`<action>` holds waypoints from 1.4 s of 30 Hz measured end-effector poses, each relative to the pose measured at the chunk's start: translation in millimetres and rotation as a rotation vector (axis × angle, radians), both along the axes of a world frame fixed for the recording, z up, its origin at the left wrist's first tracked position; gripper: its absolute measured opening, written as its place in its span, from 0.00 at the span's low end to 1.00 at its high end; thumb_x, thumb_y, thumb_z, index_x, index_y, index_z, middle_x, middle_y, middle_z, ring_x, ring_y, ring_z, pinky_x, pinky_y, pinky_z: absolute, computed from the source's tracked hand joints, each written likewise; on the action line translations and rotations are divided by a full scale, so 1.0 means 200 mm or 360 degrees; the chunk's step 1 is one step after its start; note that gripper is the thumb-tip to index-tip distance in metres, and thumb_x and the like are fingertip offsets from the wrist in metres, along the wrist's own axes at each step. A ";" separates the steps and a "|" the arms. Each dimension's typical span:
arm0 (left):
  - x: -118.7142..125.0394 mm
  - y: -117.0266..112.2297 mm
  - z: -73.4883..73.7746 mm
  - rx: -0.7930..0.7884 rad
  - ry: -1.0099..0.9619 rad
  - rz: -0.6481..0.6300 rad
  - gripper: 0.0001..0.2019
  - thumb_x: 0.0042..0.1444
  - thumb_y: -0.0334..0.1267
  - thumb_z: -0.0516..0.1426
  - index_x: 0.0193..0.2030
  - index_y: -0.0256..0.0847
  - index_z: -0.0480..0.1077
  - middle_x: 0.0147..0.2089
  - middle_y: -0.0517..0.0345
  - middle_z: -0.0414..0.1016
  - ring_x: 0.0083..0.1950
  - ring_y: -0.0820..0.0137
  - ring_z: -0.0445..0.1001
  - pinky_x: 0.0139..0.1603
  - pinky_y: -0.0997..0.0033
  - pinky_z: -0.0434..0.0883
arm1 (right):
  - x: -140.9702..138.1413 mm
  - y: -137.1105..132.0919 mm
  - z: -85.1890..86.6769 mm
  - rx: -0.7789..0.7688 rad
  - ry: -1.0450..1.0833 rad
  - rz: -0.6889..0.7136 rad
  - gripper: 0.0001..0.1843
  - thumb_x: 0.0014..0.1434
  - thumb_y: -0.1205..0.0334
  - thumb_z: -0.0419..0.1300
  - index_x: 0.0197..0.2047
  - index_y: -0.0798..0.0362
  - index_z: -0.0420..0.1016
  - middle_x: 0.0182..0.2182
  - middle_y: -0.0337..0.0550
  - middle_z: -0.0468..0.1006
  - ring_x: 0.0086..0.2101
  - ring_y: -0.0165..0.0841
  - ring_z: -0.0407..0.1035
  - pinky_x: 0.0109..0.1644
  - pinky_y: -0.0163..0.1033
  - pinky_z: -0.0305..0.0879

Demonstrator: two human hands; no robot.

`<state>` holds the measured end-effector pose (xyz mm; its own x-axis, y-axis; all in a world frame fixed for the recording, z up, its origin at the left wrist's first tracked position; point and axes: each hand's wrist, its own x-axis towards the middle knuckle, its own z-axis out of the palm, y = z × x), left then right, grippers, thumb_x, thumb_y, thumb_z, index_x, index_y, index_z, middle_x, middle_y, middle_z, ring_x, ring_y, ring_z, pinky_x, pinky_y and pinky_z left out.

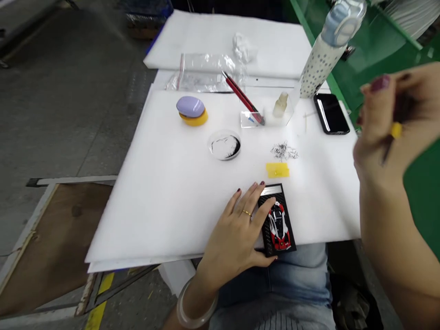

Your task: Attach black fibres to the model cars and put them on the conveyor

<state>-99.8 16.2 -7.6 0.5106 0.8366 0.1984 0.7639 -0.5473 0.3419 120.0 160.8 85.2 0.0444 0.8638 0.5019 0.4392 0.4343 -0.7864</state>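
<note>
My left hand rests on the white foam sheet at its near edge, fingers laid over the left side of a black card with a red and white car picture. My right hand is raised at the right, blurred, pinched on a thin dark tool with a yellow band. Just beyond the card lie a yellow strip and a small pile of fine black fibres.
A round dish holding black fibres sits mid-sheet. Behind it are a purple and yellow round case, a red pen, a small bottle, a black phone, a spotted flask and plastic bags.
</note>
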 end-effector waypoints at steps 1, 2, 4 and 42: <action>0.00 0.00 -0.01 0.0009 -0.0009 -0.0004 0.61 0.34 0.67 0.72 0.70 0.34 0.57 0.75 0.28 0.56 0.73 0.40 0.61 0.70 0.37 0.63 | -0.02 0.10 0.04 0.0272 -0.0123 -0.0144 0.20 0.67 0.42 0.60 0.30 0.43 0.62 0.30 0.41 0.67 0.32 0.34 0.66 0.38 0.41 0.68; 0.00 0.00 -0.01 0.0007 -0.0021 -0.0008 0.62 0.34 0.70 0.71 0.70 0.35 0.57 0.75 0.28 0.55 0.74 0.40 0.60 0.70 0.36 0.63 | -0.04 0.18 0.06 0.0429 -0.0237 -0.0231 0.21 0.66 0.44 0.63 0.28 0.43 0.60 0.28 0.39 0.65 0.30 0.33 0.62 0.38 0.41 0.66; -0.01 0.00 -0.02 -0.0017 -0.0056 -0.0016 0.63 0.35 0.75 0.67 0.71 0.35 0.56 0.76 0.28 0.54 0.74 0.40 0.59 0.71 0.37 0.62 | -0.10 0.33 0.07 0.0506 -0.0395 -0.0277 0.23 0.66 0.49 0.64 0.26 0.43 0.56 0.24 0.35 0.62 0.27 0.31 0.55 0.37 0.40 0.61; 0.12 -0.01 0.00 0.0094 -0.0867 0.0504 0.36 0.63 0.69 0.43 0.62 0.42 0.67 0.62 0.49 0.78 0.67 0.56 0.72 0.70 0.55 0.62 | -0.15 0.31 -0.30 -0.0612 -0.0527 0.0064 0.13 0.57 0.72 0.62 0.28 0.48 0.63 0.18 0.33 0.71 0.22 0.34 0.71 0.30 0.42 0.65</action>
<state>-75.5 14.2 -6.9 0.0526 0.9104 0.4104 0.6167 -0.3529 0.7037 90.6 222.7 25.6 -0.1003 0.9866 0.1286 0.6807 0.1623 -0.7143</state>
